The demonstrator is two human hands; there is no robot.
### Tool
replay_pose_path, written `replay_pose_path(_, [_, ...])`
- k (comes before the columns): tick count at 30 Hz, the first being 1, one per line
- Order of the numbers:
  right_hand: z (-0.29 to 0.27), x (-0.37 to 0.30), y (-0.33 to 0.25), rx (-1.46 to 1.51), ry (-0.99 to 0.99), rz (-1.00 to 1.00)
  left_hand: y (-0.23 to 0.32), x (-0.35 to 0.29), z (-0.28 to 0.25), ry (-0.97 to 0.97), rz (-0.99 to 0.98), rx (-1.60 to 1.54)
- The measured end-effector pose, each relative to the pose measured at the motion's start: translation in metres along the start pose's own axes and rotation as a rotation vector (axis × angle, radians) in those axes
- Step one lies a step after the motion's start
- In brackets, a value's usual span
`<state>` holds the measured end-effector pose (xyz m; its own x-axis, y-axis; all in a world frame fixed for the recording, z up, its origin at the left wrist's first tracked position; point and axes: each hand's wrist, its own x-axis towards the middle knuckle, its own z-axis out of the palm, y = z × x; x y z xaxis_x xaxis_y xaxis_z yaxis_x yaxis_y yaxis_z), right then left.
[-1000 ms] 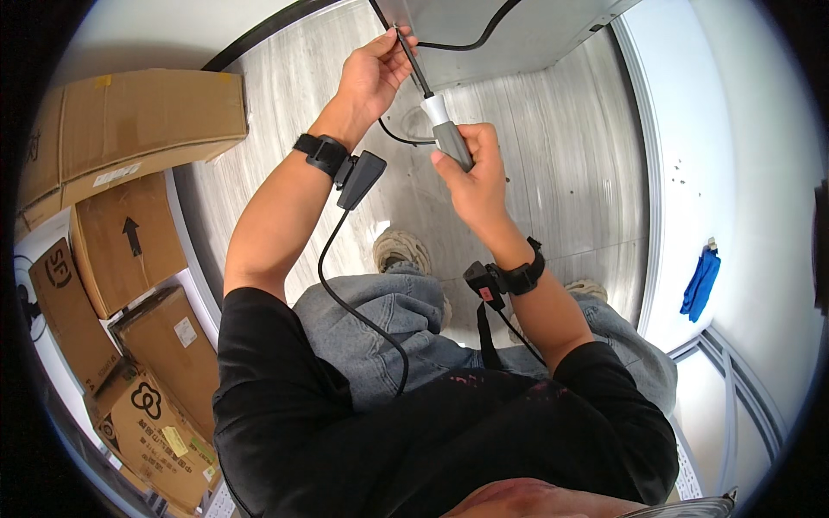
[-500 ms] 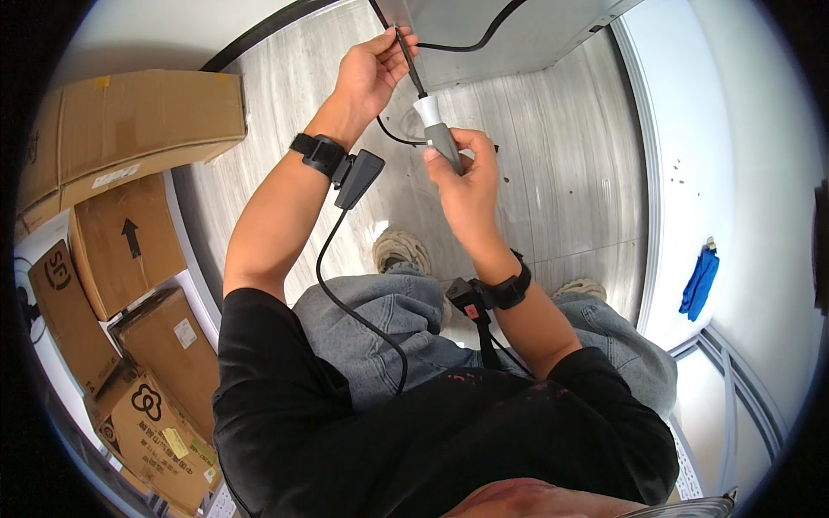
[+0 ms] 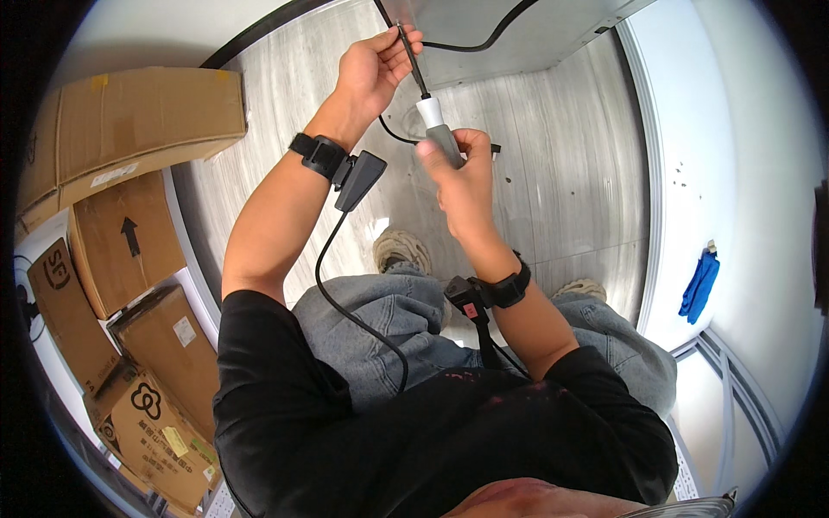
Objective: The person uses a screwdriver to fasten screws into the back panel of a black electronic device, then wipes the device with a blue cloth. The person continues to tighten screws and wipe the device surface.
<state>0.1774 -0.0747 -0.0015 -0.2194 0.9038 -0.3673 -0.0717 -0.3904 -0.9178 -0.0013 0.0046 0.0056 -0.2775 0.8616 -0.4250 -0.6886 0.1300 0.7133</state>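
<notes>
A screwdriver with a grey handle, white collar and long dark shaft slants up and to the left, away from me. My right hand is closed around the handle, its thumb lying along the side. Near the far end of the shaft, my left hand pinches with thumb and fingers close to the tip. Whether a small part sits at the tip is hidden by those fingers. Just beyond the left fingers stands a grey metal panel, with a black cable passing in front of it.
Cardboard boxes are stacked along the left side. A blue cloth hangs on the white wall at right. Wood-grain floor lies beneath my hands, with small dark bits on it. A cable runs from the device on my left wrist.
My right hand has turned on the screwdriver handle and shifted slightly left, its thumb now farther round. The left hand has stayed nearly in place at the tip.
</notes>
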Motion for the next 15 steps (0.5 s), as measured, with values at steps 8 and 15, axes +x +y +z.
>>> replay_pose_path(8, [-0.003, 0.007, 0.003, 0.308, -0.050, 0.198, 0.001, 0.000, 0.001, 0.011, -0.013, 0.022])
replay_pose_path(15, [0.004, -0.001, -0.029, 0.340, -0.154, 0.369, 0.001, -0.001, -0.004, -0.006, 0.002, 0.062])
